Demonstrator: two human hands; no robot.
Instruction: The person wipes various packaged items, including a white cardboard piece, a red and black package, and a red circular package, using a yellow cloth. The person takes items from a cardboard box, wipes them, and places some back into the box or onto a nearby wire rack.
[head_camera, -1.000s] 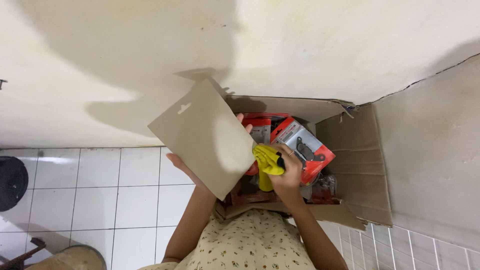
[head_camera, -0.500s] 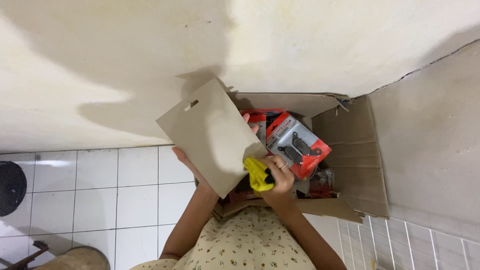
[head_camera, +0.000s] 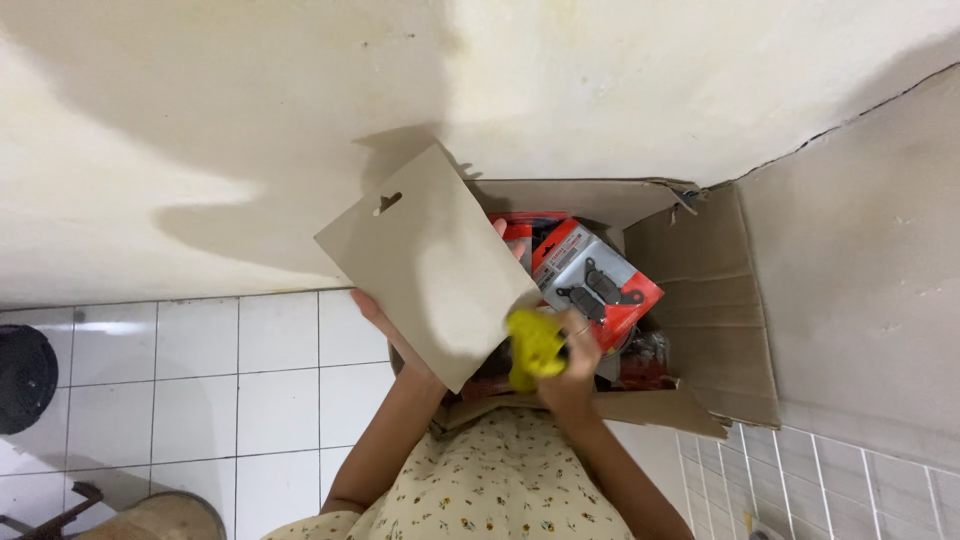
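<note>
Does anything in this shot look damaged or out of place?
The cardboard box has a torn, crumpled top edge at its far right corner. Otherwise nothing stands out: the packaged parts sit inside it.

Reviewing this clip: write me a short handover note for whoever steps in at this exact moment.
Left hand: holds the flat brown card by its lower edge, tilted over the open cardboard box.
Right hand: closed on a yellow cloth at the card's lower corner.
In the box: a red blister pack with dark parts, and more packs under it.
Done: card is out of the box. Left: cannot tell from this view.
</note>
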